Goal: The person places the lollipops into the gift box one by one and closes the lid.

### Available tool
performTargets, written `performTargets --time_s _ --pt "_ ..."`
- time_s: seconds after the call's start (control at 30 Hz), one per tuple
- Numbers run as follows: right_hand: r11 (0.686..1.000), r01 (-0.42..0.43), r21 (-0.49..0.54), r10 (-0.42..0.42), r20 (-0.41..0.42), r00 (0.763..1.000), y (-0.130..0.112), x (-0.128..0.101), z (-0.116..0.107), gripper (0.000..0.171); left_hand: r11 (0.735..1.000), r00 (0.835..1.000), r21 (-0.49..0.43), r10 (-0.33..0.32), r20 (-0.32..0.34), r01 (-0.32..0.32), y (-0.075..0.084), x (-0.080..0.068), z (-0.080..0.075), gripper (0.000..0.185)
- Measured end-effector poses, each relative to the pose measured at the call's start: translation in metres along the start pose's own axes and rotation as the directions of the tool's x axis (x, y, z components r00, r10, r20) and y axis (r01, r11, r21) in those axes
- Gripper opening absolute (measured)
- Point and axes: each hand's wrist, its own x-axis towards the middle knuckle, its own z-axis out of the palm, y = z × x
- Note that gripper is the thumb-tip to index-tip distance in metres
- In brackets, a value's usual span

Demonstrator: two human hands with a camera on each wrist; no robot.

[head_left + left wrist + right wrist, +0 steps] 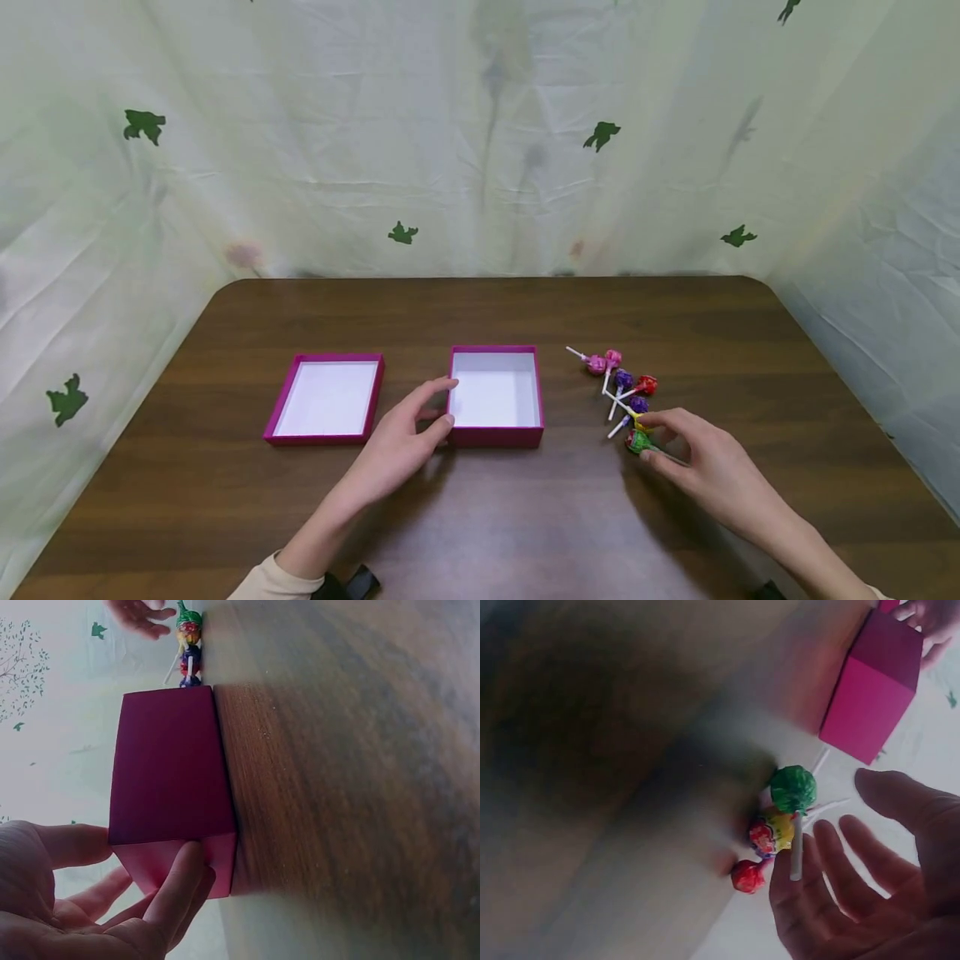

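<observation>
An open magenta box [495,437] with a white inside stands mid-table. My left hand [405,437] rests its fingertips against the box's left side, and one finger lies at the rim. In the left wrist view the fingers touch the box wall [169,765] without wrapping round it. To the right lies a loose cluster of wrapped lollipops in pink, purple, red, yellow and green. My right hand [701,467] is at the near end of this cluster, by the green lollipop [793,789]. Its thumb stands apart from the fingers, and the white stick [796,851] passes in front of a finger.
A shallow magenta lid [326,398], white inside, lies left of the box. Pink lollipops [596,364] sit at the far end of the cluster, with a red one [647,384] nearby. A pale curtain [480,150] with green leaf shapes hangs behind the brown table [525,525].
</observation>
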Motion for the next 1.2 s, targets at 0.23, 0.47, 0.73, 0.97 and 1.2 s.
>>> performTargets --time_s 0.23,0.47,0.73,0.97,1.2 --pt "0.993 -0.075 -0.09 0.079 0.044 0.996 0.003 0.003 0.003 0.031 1.0 1.0 0.002 0.009 -0.003 -0.009 0.0 -0.001 -0.001 0.046" --pt "0.993 -0.08 -0.083 0.085 0.058 0.995 0.006 0.007 0.006 0.029 1.0 1.0 0.0 0.011 0.006 -0.011 0.0 -0.001 -0.002 0.046" --pt "0.996 -0.054 -0.071 0.061 0.092 0.994 0.008 0.01 0.008 0.028 1.0 1.0 0.006 0.008 -0.002 -0.008 0.0 -0.002 -0.003 0.046" --pt "0.995 -0.084 -0.061 0.092 0.142 0.986 0.009 0.012 0.008 0.028 1.0 1.0 -0.004 0.011 -0.002 -0.011 -0.001 -0.002 -0.003 0.045" --pt "0.997 -0.07 0.013 0.067 0.149 0.987 0.006 0.012 0.009 0.029 1.0 1.0 -0.019 0.009 -0.008 -0.009 0.0 -0.004 -0.003 0.045"
